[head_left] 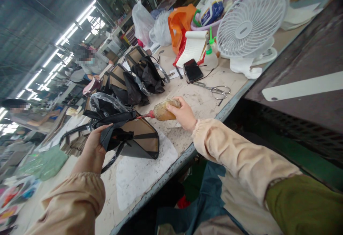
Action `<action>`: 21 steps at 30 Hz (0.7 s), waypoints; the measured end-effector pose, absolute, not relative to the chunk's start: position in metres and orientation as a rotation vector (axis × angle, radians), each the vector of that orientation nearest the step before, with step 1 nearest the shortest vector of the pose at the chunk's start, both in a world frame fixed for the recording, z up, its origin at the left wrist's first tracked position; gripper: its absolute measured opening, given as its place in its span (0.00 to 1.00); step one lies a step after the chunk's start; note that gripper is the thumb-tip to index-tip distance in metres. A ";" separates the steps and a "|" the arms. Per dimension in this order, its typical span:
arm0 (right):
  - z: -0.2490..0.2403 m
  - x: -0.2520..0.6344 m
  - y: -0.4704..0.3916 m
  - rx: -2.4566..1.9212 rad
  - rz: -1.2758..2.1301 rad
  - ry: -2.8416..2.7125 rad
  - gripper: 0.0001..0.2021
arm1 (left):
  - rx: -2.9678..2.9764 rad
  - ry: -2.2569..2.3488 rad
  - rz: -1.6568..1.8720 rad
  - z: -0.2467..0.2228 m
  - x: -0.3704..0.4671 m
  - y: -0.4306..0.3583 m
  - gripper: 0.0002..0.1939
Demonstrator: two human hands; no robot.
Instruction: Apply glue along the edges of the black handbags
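Note:
My right hand (pixel 182 113) is wrapped round a squeeze bottle (pixel 164 110) of amber liquid, likely glue, held on its side. Its red nozzle points left and reaches the upper edge of a black handbag (pixel 144 138). The bag lies tilted on a white sheet (pixel 146 172), with a tan panel in black edging facing me. With fingers closed on the black fabric (pixel 114 131) at the bag's left end, my left hand (pixel 95 145) holds it. Some of those fingers are hidden behind the cloth.
Several more black bags (pixel 125 79) stand behind in a row. To the right lie scissors (pixel 218 91), a phone (pixel 193 70), a notepad (pixel 195 45) and a white fan (pixel 250 24). The table's edge (pixel 184 153) runs diagonally before me. Two people work farther left.

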State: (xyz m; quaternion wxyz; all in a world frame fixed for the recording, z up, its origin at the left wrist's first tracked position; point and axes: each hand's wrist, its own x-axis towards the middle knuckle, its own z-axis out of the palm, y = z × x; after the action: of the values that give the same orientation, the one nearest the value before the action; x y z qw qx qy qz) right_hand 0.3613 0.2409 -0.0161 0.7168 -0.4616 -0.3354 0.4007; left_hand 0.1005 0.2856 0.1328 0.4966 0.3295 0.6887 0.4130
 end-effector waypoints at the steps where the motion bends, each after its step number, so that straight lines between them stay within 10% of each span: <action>1: -0.015 0.362 0.241 -1.022 0.874 -0.748 0.18 | 0.793 1.669 0.999 0.134 0.102 0.284 0.13; 21: -0.001 0.368 0.232 -1.009 0.762 -0.824 0.15 | 0.815 1.648 1.012 0.131 0.102 0.286 0.13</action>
State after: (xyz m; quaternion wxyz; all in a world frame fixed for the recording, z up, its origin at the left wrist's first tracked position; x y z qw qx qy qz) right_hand 0.3677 0.2320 -0.0014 0.7284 -0.4580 -0.3741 0.3460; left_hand 0.1023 0.2855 0.1308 0.4982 0.3365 0.6810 0.4181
